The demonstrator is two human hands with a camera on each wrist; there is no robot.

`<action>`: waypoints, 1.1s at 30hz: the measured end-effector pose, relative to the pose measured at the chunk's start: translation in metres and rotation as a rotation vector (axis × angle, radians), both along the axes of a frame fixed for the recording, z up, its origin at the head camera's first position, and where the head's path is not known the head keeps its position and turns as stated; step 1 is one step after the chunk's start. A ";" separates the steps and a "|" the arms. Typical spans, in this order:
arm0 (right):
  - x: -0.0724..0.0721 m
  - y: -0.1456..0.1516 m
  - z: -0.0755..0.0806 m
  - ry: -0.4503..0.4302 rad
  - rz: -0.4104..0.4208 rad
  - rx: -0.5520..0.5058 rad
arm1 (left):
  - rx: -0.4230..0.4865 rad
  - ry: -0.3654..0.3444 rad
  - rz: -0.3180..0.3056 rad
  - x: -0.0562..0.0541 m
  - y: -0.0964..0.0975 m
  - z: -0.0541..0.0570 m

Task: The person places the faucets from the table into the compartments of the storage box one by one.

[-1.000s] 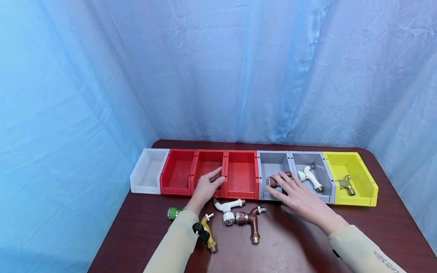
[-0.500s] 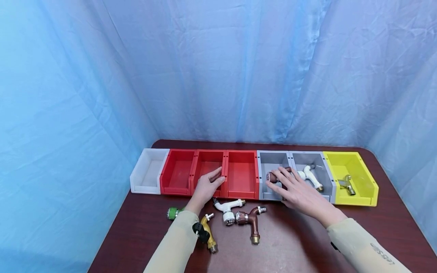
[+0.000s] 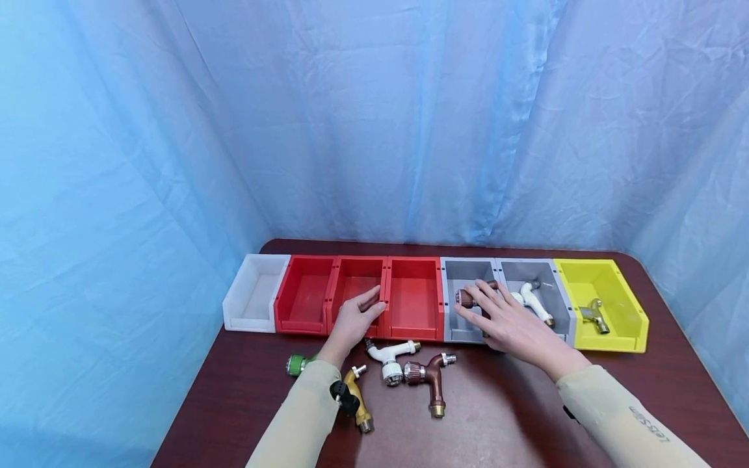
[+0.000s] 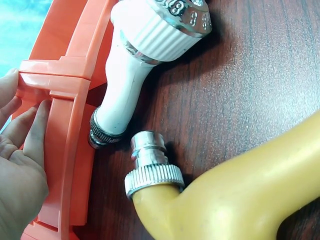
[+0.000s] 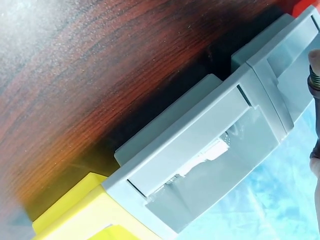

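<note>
My right grip [image 3: 510,326] clasps a brown tap [image 3: 466,298] over a grey bin [image 3: 463,335]; my left grip [image 3: 354,320] is relaxed at a red bin [image 3: 358,269].

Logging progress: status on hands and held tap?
Right hand grips brown tap at left gray bin. Left hand at middle red bin, no tap held. Nothing visibly blocking.

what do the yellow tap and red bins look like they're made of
The yellow tap looks like painted metal, though plastic is possible: its coat is smooth and glossy, with a silvery collar. The red bins look like molded plastic with a satin sheen: smooth, thin, evenly colored walls.
</note>
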State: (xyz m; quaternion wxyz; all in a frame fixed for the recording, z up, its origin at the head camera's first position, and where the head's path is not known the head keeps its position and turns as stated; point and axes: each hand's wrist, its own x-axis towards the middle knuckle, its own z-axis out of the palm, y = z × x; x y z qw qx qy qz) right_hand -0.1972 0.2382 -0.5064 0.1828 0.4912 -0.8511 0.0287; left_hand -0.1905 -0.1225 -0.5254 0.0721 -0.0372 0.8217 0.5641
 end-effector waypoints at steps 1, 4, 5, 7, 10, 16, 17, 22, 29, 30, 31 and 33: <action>-0.001 0.000 0.000 0.001 -0.001 0.001 | 0.000 0.001 0.000 0.000 0.000 0.000; -0.003 0.000 0.000 -0.002 -0.002 0.002 | -0.003 0.000 0.000 -0.001 0.000 0.000; -0.003 0.000 0.000 -0.005 -0.001 0.001 | -0.004 0.000 0.000 -0.001 0.000 0.000; -0.005 0.001 -0.001 -0.008 -0.004 0.002 | -0.007 -0.003 -0.001 -0.001 0.000 0.000; -0.007 0.001 -0.001 -0.017 -0.004 0.003 | -0.008 -0.005 -0.001 -0.002 0.000 0.000; -0.010 0.001 -0.001 -0.043 -0.003 0.011 | -0.005 -0.002 0.001 -0.002 0.000 0.001; -0.010 0.001 0.000 -0.050 -0.003 0.011 | -0.005 -0.001 0.001 -0.002 0.000 0.001; -0.013 0.000 0.001 -0.060 -0.001 0.016 | -0.008 0.001 0.004 -0.001 0.001 0.000; -0.015 0.000 0.003 -0.078 -0.023 0.044 | -0.002 0.004 0.004 -0.001 0.001 -0.001; -0.015 0.000 0.003 -0.081 -0.025 0.047 | -0.002 0.003 0.003 -0.001 0.001 -0.001; -0.015 0.000 0.003 -0.083 -0.027 0.051 | -0.001 0.004 0.003 -0.001 0.001 -0.002; -0.016 0.000 0.002 -0.084 -0.028 0.056 | 0.002 0.004 0.001 -0.001 0.000 -0.002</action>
